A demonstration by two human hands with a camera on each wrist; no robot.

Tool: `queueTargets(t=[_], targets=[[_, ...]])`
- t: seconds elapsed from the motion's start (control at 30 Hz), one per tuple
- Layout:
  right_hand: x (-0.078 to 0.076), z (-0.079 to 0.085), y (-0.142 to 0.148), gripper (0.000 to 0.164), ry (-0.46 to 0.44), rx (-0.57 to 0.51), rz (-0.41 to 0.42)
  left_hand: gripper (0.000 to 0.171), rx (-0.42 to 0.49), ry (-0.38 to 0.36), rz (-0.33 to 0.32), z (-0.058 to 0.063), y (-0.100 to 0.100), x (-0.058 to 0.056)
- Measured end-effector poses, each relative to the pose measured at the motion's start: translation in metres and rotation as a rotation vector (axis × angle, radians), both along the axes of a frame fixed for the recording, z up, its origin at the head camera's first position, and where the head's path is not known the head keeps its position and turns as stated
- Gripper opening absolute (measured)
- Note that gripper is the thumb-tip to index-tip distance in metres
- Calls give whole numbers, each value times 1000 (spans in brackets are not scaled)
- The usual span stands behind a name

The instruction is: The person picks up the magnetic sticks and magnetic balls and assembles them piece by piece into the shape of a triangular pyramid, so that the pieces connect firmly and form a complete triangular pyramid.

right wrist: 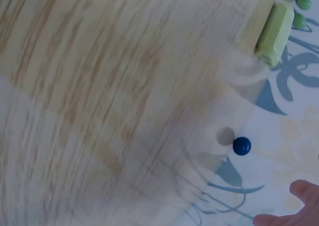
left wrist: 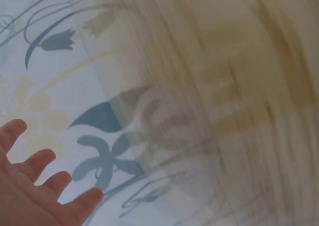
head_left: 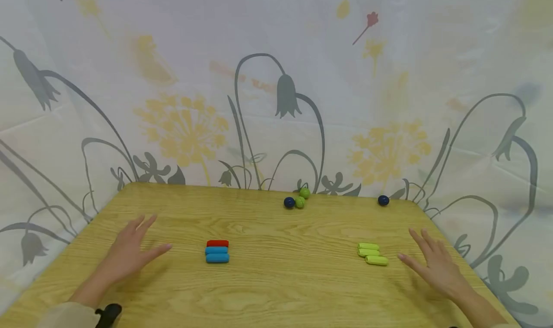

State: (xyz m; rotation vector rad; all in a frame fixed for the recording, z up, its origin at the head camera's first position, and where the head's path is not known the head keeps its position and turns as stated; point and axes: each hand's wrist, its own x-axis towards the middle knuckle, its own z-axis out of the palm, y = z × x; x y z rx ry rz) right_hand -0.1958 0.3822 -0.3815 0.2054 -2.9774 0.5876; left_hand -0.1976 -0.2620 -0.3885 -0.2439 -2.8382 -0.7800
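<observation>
Both hands hover low over the wooden table with fingers spread and straight, holding nothing. The left hand sits to the left of a small stack of three blocks, one red block at the back and two blue blocks in front, near them but not touching. The right hand is just right of three green blocks lying side by side, its thumb tip close to the nearest one. Toward the far edge, by the flowered curtain, lie a dark blue ball touching two green balls, and another blue ball well apart to the right.
</observation>
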Motion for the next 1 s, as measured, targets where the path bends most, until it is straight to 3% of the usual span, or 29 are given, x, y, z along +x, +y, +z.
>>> queueTargets(t=[0.13,0.63,1.0], targets=[[-2,-1,-3,80,17,-63,23,84,81,-24,-35,0,11,-5],[-12,-2,-9,77,54,-134,48,54,284,-142,-173,-3,53,-27],[-20,-4,-11,75,25,-180,54,41,344,-270,-255,-11,70,-44]])
